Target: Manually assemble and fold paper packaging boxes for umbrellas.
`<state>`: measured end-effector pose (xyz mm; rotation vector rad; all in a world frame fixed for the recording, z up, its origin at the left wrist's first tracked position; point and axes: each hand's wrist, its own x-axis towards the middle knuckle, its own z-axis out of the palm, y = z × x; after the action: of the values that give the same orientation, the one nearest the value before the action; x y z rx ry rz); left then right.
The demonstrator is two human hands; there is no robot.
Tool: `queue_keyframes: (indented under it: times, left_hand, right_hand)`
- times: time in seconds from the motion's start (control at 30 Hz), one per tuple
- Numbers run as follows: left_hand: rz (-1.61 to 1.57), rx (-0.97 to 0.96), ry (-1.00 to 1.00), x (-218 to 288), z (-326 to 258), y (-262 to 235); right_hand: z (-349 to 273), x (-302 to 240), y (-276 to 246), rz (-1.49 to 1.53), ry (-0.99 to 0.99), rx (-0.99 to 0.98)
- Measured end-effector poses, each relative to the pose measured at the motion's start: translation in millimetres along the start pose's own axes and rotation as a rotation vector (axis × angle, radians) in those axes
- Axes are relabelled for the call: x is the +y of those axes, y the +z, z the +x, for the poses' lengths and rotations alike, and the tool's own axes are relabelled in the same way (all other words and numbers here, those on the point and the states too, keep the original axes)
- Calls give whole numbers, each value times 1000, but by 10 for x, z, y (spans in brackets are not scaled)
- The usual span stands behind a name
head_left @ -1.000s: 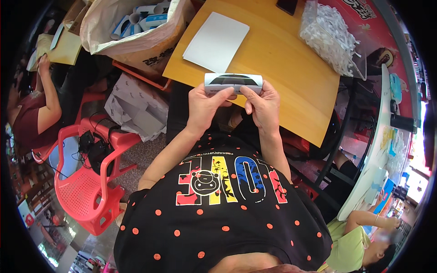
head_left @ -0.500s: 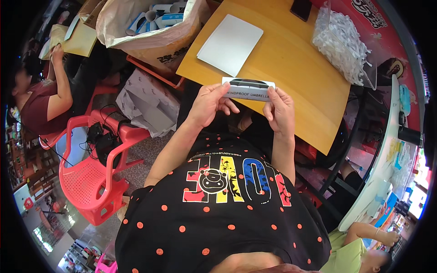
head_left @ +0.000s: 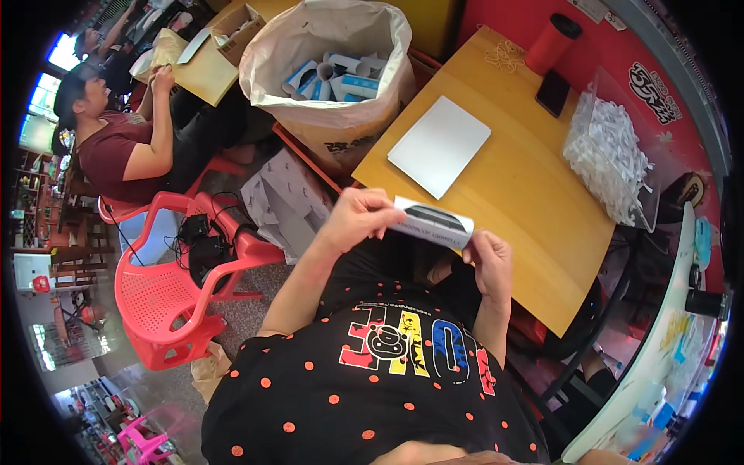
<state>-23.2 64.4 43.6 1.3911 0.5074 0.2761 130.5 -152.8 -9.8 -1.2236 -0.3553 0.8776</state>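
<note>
Between my two hands is a small paper sleeve (head_left: 434,223), rolled into a flattish tube, white and grey with a dark umbrella picture and printing. My left hand (head_left: 358,220) pinches its left end with thumb and curled fingers. At the other end, the thumb and fingers of my right hand (head_left: 490,262) close on the lower right corner. The sleeve slants down to the right, in the air by the near edge of the wooden table (head_left: 535,225). A stack of white sheets (head_left: 440,147) lies on the table just beyond it.
A large white sack (head_left: 333,116) of rolled blue-and-white tubes stands left of the table. On the right sits a clear bin of white paper strips (head_left: 608,155), with a dark phone (head_left: 552,94) and red cup (head_left: 552,46) behind. A red chair (head_left: 167,291) and a seated person (head_left: 124,147) are left.
My view has shifted, so the table and sack appear lower and further right. The sleeve has tilted, its right end dropping. The fingers of both hands have curled in more.
</note>
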Motion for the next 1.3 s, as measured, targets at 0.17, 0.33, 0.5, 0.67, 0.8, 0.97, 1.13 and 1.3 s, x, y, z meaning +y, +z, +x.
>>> queue_keyframes:
  times: [0.17,0.33,0.5,0.67,0.8,0.97,1.13,1.3]
  left_hand:
    - [-31,400,229,397,322,-654]
    - [-109,647,467,478,567,-701]
    - [44,359,211,-64,280,-408]
    - [127,158,111,-179,0,-102]
    - [346,163,772,618,-402,-1]
    - [119,223,1763,1234,-425,72]
    - [15,200,1936,1315,-344,138]
    - [-87,165,1980,1287,-204,142]
  right_hand:
    - [33,-62,-56,-40,-84,111]
    - [-18,-43,-15,-155,-78,115]
    - [75,-173,221,-675,-215,94]
    - [497,-115,310,-1286,-697,57]
    - [747,-21,269,-1449,-709,10]
    - [772,46,251,-1517,-660,-33]
    - [772,58,274,-1532,-668,13]
    - [733,-22,317,-1541,-595,2]
